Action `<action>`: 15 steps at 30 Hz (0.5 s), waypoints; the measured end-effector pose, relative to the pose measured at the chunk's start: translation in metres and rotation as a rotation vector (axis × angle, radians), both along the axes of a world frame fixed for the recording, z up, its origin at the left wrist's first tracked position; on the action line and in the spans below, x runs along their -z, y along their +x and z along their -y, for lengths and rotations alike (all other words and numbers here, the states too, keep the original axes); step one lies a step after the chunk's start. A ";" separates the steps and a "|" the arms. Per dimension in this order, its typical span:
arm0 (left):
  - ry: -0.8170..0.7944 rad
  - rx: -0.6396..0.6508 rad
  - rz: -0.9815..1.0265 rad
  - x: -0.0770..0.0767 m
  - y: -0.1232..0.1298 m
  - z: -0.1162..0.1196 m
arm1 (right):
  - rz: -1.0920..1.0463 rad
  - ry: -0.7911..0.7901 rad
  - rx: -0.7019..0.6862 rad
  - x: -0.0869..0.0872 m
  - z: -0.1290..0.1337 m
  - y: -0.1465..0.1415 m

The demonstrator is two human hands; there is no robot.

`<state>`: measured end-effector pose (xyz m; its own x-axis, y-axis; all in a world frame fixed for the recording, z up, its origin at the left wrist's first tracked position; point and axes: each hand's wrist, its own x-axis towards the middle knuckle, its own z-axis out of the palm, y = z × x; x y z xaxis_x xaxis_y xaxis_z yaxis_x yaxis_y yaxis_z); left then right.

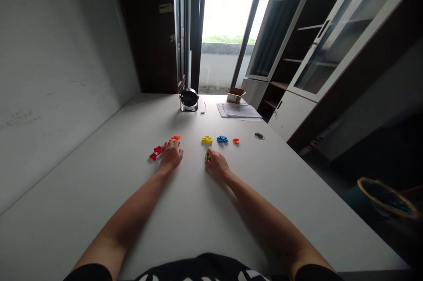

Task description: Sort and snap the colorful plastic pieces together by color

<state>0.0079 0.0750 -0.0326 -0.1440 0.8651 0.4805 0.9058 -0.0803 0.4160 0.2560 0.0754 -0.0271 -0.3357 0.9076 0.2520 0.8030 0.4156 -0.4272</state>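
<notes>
— on the white tabletop point(99, 192), what's the right hand point(216, 164) on?
— its fingers point(211, 158) curl down over a tiny green plastic piece point(207, 156), the nearer hand to it; too small to tell if it's gripped;
— and the left hand point(171, 155)?
— curled as well, open or closed i can't tell; a red plastic piece point(155, 153) lies just left of it, long axis slanting up and away; an orange piece point(175, 138) sits just beyond;
— anything else close?
— a yellow piece point(207, 140), a blue piece point(222, 139) and a small orange piece point(235, 140) in a row, ahead of the right hand;
</notes>
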 end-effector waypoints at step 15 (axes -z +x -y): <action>-0.062 0.219 0.017 0.002 0.000 -0.004 | -0.135 0.042 -0.018 0.009 -0.007 0.003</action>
<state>0.0075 0.0794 -0.0348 0.0432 0.9042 0.4250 0.8622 -0.2487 0.4414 0.2589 0.0829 -0.0356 -0.3122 0.8896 0.3334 0.7317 0.4490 -0.5129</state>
